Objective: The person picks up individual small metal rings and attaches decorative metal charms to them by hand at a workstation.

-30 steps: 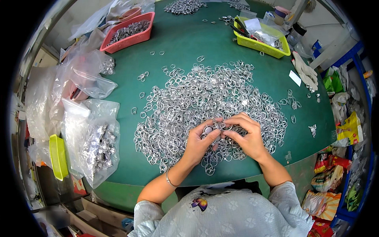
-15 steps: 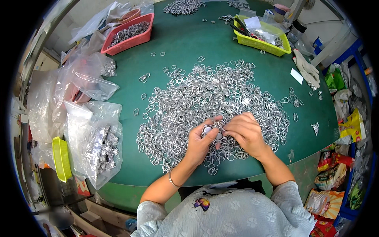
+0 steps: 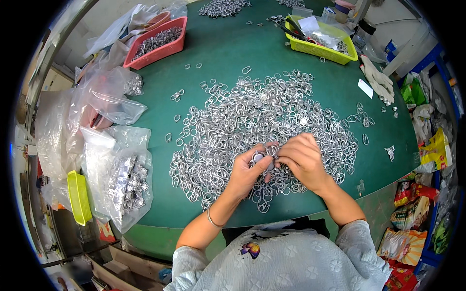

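Observation:
A wide heap of silvery metal rings point(image 3: 228, 131), some with round flat discs on them, spreads over the green table. Above its near side, my left hand point(image 3: 246, 172) curls around a few of these rings, a pale disc showing by the thumb. My right hand point(image 3: 303, 162) is beside it, thumb and fingers pinched together at the edge of the same rings. Whatever sits between the right fingertips is mostly hidden; it looks like part of a ring. Both hands nearly touch.
A red basket point(image 3: 167, 47) full of small metal parts stands far left, a yellow-green basket point(image 3: 335, 54) with pliers-like black handles far right. Clear plastic bags point(image 3: 141, 145) lie along the left side. A white glove point(image 3: 378, 80) and a white card point(image 3: 365, 88) rest at the right.
The right fingers have shifted slightly against the rings in the left hand. My view has moved a little; the heap looks the same.

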The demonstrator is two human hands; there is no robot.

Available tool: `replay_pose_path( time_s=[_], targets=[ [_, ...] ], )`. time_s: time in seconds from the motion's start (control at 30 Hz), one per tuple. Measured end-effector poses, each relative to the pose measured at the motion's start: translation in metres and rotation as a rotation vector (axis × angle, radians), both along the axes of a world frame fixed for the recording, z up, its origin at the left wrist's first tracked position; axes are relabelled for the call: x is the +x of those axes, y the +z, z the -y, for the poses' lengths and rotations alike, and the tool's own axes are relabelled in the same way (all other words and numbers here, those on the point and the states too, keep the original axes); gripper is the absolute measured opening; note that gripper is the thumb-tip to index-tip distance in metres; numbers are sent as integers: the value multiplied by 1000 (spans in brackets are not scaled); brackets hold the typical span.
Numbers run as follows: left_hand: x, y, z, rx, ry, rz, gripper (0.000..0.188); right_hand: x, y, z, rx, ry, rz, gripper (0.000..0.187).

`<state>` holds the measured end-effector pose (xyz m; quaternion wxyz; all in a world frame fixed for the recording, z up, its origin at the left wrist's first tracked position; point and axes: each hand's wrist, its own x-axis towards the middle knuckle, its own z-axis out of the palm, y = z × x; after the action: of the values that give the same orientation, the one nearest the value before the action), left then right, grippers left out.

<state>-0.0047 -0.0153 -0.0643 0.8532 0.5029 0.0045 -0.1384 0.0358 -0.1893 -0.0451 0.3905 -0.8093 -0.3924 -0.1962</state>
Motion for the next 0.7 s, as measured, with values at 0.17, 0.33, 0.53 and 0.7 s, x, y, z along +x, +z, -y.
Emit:
replay_pose_path(
  time_s=[0.17, 0.33, 0.53, 0.7],
  targets=[
    [-2, 3, 1, 140, 33, 62, 37, -2, 8, 4, 72, 7, -428, 27],
    [-4, 3, 4, 296, 93, 195, 37, -4, 11, 1, 201, 37, -639, 28],
    [-5, 3, 10, 662, 157, 462, 34, -10, 9, 0, 176, -57, -603, 17],
    [-5, 6, 10, 747, 195, 552, 36, -6, 5, 0, 177, -15, -376, 15]
  ],
)
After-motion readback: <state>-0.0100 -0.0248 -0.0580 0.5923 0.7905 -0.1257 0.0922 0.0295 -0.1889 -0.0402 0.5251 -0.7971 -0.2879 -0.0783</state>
